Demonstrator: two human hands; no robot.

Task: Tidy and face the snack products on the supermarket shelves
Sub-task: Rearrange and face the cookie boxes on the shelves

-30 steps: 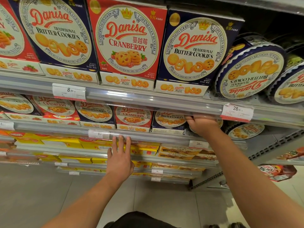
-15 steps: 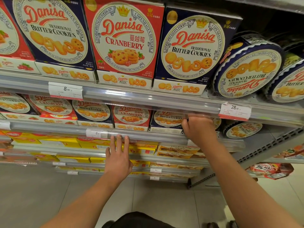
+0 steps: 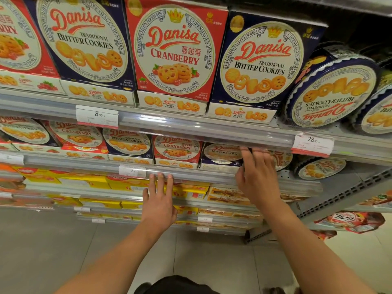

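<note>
a supermarket aisle: tiered grey metal shelves [image 3: 212, 132] stacked with cookie boxes, white paper price tags [image 3: 97, 116] clipped along their edges.

left hand [image 3: 159, 200] flat on shelf rail [image 3: 191, 176] | right hand [image 3: 257, 172] touching blue cookie box [image 3: 220, 154]

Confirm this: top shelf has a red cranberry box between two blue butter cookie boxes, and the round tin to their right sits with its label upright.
Not quite. The head view shows the round tin with its label upside down. The rest holds: the red cranberry box stands between two blue butter cookie boxes.
</note>
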